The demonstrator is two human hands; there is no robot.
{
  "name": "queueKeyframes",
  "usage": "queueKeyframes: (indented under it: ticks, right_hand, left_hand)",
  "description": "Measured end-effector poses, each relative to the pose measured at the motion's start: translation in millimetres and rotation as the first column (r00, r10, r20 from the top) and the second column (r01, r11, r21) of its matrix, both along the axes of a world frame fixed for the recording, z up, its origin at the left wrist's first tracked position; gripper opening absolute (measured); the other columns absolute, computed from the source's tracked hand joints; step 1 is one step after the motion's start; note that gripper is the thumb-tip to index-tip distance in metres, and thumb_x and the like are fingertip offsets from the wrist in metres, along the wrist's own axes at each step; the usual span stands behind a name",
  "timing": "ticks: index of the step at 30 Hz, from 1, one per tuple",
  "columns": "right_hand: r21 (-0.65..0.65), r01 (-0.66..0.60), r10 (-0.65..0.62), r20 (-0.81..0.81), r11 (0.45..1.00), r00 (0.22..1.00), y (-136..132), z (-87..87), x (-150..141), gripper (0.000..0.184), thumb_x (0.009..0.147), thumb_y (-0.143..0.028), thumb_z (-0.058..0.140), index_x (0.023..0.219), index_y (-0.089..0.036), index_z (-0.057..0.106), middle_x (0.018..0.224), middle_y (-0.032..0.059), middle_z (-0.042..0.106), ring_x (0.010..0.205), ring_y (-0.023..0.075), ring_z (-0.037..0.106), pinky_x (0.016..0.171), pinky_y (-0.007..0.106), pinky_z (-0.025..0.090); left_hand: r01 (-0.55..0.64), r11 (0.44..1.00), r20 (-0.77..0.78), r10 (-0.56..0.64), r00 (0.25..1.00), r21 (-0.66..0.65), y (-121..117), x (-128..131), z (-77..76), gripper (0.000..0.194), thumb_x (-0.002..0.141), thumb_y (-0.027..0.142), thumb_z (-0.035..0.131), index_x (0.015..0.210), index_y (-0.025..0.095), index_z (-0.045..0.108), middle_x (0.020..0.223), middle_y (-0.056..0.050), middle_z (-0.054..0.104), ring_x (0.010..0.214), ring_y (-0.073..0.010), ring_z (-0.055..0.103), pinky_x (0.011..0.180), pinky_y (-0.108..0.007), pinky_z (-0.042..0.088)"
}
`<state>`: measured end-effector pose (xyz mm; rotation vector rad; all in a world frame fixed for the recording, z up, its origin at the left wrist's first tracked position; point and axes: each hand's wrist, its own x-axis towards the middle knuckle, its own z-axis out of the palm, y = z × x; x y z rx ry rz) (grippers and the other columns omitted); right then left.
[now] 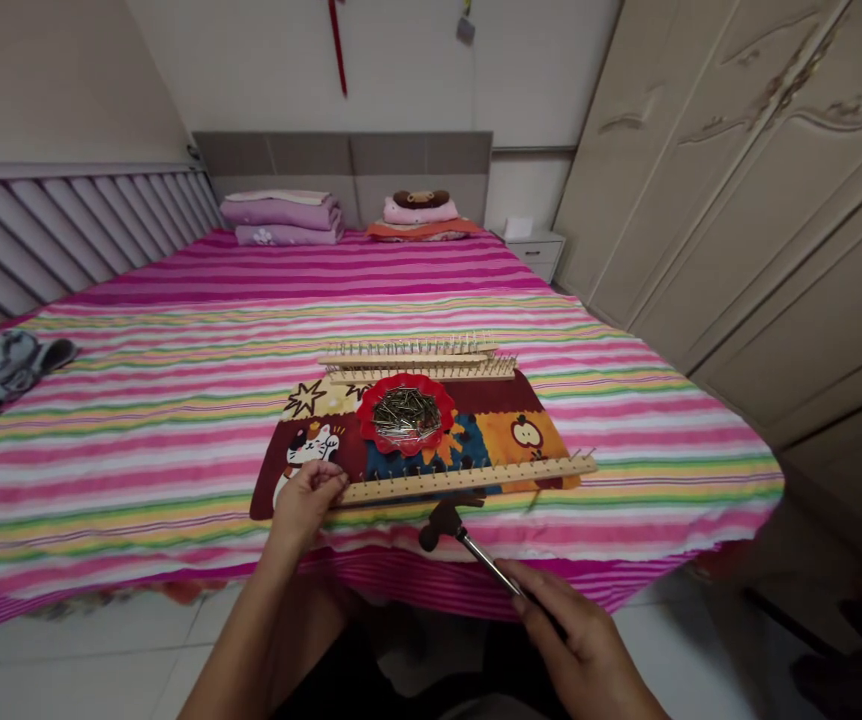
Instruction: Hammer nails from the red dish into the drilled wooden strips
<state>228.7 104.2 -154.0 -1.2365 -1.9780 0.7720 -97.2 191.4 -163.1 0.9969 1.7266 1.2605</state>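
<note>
My left hand (pixel 311 498) is closed, thumb and fingertips pinched at the left end of a long wooden strip (pixel 468 478). Whether a nail is also between those fingertips is hidden. Two rows of holes or nails run along the strip, with several nails standing up from it. In my right hand (pixel 577 630) is a claw hammer (pixel 487 560), gripped by its handle. Its dark head hangs just in front of the strip, apart from it. Behind the strip sits a red scalloped dish (pixel 365 425) full of loose nails (pixel 407 415).
More nail-studded wooden strips (pixel 416 362) lie stacked behind the dish. A patterned mat (pixel 273 465) is under everything, on a striped bed (pixel 176 400). Folded bedding (pixel 285 215) rests by the headboard (pixel 273 155); grey clothing (pixel 3 370) lies far left. A wardrobe (pixel 738 200) stands right.
</note>
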Motion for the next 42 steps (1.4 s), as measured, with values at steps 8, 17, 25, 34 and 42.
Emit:
queueKeyframes:
  ticks: [8,17,25,34,42]
  right_hand:
    - [0.000,0.007,-0.007,0.017,1.000,1.000,-1,1.3,-2,0.038,0.091,-0.019,0.050,0.126,-0.030,0.059,0.108,0.0048,0.074,0.098,0.0189,0.069,0.080,0.026,0.057]
    - [0.013,-0.004,0.005,-0.041,1.000,0.999,4,5.8,-9,0.034,0.090,-0.016,0.051,0.119,-0.029,0.063,0.099,0.0028,0.074,0.093,0.0162,0.069,0.079,0.022,0.055]
    - [0.155,-0.105,0.101,0.032,0.982,0.994,34,35.1,-55,0.038,0.093,-0.012,0.042,0.128,-0.023,0.054,0.095,0.0066,0.067,0.087,0.0183,0.065,0.076,0.029,0.055]
    - [0.228,-0.166,0.079,0.349,0.959,0.934,65,33.0,-108,0.041,0.090,-0.009,0.043,0.128,-0.016,0.056,0.090,0.0110,0.065,0.080,0.0237,0.065,0.070,0.034,0.055]
    - [0.204,-0.160,0.090,0.316,0.966,0.945,59,36.4,-96,0.040,0.091,-0.011,0.043,0.128,-0.018,0.055,0.094,0.0103,0.065,0.084,0.0216,0.065,0.074,0.033,0.055]
  left_hand:
    - [-0.040,0.999,-0.152,0.039,0.988,-0.002,-5,5,-8.3,0.033,0.054,0.049,0.066,0.066,0.019,0.060,0.059,0.002,0.060,0.057,-0.0123,0.054,0.055,-0.024,0.041]
    - [-0.049,0.998,-0.339,0.031,0.940,-0.045,-9,14,-7.0,0.025,0.060,0.046,0.058,0.068,0.022,0.062,0.060,0.002,0.061,0.061,-0.0149,0.054,0.061,-0.026,0.041]
    - [-0.066,0.996,-0.428,0.031,0.903,-0.067,-11,18,-12.4,0.022,0.065,0.042,0.054,0.073,0.023,0.063,0.059,0.003,0.062,0.061,-0.0158,0.056,0.061,-0.026,0.040]
    - [-0.082,0.991,-0.523,0.014,0.852,-0.108,-11,20,-15.4,0.017,0.072,0.037,0.053,0.074,0.022,0.062,0.063,0.002,0.064,0.064,-0.0153,0.057,0.061,-0.024,0.036]
    - [-0.113,0.985,-0.540,0.027,0.841,-0.127,-11,21,-10.6,0.013,0.070,0.033,0.055,0.073,0.023,0.063,0.058,0.003,0.061,0.060,-0.0148,0.056,0.058,-0.024,0.035]
